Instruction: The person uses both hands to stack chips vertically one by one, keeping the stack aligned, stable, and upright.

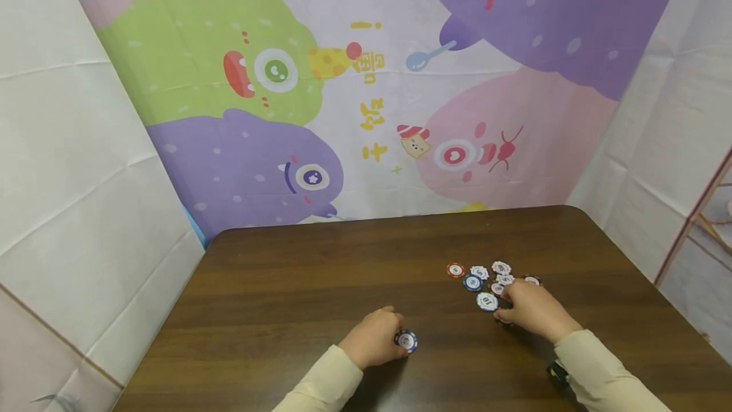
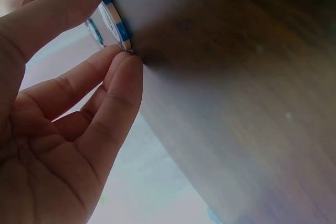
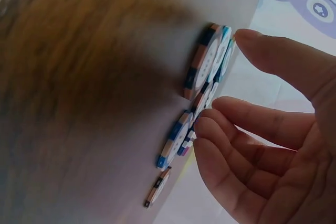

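Observation:
My left hand (image 1: 374, 339) pinches a blue and white poker chip (image 1: 406, 341) between thumb and fingertips. In the left wrist view that chip (image 2: 114, 22) stands on edge-like tilt, its rim striped blue and pale orange. Over the right side of a loose group of chips reaches my right hand (image 1: 534, 310), thumb and fingers apart. A light-blue-rimmed chip (image 1: 487, 301) lies just left of its fingertips. From the right wrist, a black and orange chip (image 3: 202, 64) shows near the thumb, and a blue-rimmed chip (image 3: 174, 141) lies by the fingers.
Beyond the right hand, a red chip (image 1: 455, 270), a dark blue chip (image 1: 473, 282) and white chips (image 1: 501, 267) lie on the brown wooden table (image 1: 297, 278). A cartoon-printed cloth (image 1: 372, 189) hangs behind the table's far edge.

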The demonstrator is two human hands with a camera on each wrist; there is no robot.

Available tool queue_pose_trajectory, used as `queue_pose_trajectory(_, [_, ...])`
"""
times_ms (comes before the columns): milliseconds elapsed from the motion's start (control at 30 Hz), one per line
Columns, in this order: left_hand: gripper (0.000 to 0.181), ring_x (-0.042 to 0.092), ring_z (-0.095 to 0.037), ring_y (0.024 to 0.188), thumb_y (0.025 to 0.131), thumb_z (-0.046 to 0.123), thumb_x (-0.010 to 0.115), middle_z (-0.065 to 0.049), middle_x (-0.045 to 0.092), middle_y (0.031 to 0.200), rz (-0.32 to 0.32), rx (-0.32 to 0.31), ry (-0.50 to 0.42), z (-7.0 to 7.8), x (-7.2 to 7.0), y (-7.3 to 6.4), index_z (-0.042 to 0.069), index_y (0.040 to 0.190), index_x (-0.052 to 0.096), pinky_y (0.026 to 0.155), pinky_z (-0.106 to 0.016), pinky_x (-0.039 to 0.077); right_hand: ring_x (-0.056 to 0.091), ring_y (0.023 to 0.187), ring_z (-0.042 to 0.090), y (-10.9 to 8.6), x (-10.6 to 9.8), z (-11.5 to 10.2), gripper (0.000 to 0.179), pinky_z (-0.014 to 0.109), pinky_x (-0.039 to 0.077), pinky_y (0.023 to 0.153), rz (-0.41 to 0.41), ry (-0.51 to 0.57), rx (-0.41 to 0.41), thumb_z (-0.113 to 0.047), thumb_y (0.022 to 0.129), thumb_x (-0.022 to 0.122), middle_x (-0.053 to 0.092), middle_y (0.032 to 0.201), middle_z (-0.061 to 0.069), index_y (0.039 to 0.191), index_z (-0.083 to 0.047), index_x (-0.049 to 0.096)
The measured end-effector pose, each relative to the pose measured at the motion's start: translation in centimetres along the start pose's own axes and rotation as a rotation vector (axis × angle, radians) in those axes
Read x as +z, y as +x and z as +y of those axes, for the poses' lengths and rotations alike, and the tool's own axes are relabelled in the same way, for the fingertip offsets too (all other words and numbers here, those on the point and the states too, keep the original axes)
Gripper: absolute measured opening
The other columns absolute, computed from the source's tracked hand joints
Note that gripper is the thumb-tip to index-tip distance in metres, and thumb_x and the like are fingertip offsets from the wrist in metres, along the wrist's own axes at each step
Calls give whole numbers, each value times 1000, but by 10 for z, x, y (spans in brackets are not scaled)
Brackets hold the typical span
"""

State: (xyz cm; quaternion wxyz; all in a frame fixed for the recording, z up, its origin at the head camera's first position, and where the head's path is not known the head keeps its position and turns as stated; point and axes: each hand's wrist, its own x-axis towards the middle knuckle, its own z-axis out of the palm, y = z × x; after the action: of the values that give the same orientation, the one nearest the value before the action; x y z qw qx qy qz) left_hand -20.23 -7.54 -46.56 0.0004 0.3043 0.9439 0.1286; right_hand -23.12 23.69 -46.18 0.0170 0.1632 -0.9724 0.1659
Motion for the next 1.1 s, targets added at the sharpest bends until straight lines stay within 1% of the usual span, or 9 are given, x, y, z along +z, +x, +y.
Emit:
queue_pose_trajectory(133, [24,51,-3,70,68,20,85,5,63,81,-7,-22,-39,0,0,-1,11,87,73,64,-18,44,37,54,9,-1,2,2,35,26,28,51,-10,8,-8,-22,74,80,43,58,-7,57,-17,50])
queue_pose_trajectory(267, [26,52,-3,72,68,20,85,5,64,82,-6,-33,-48,-2,2,-1,11,89,73,65,-19,45,36,53,8,-1,4,2,32,25,28,51,-14,22,-13,-20,73,79,41,56,-8,57,-18,51])
queue_pose_trajectory(433, [28,53,-3,73,68,20,85,5,64,83,1,-43,-61,-2,4,-1,11,91,73,66,-19,46,35,52,7,0,6,1,34,25,27,50,-15,23,-12,-20,72,79,40,55,-10,55,-18,50])
queue_pose_trajectory(567, [29,53,-3,73,68,21,86,4,63,84,0,-49,-69,-2,4,-2,10,92,73,67,-20,46,36,52,8,0,7,0,34,25,28,51,-32,27,4,-20,72,79,41,55,-9,55,-17,50])
queue_pose_trajectory(700, [29,53,-3,72,68,21,86,4,62,83,2,-51,-71,-2,4,-3,10,92,73,66,-19,46,35,53,9,-1,8,1,33,26,27,51,-39,29,14,-18,70,78,40,55,-8,54,-17,49])
queue_pose_trajectory(833, [28,52,-3,72,68,20,85,4,63,83,0,-51,-75,-2,4,-3,10,91,73,66,-19,46,34,53,9,-2,8,2,33,26,27,51,-37,25,20,-16,67,76,39,55,-9,53,-16,47])
queue_pose_trajectory(1100, [29,54,-4,74,69,20,86,3,64,84,2,-52,-70,-1,3,-4,10,92,73,67,-20,47,31,51,8,-3,8,2,36,26,23,50,-19,37,21,-13,68,73,34,53,-10,51,-18,41])
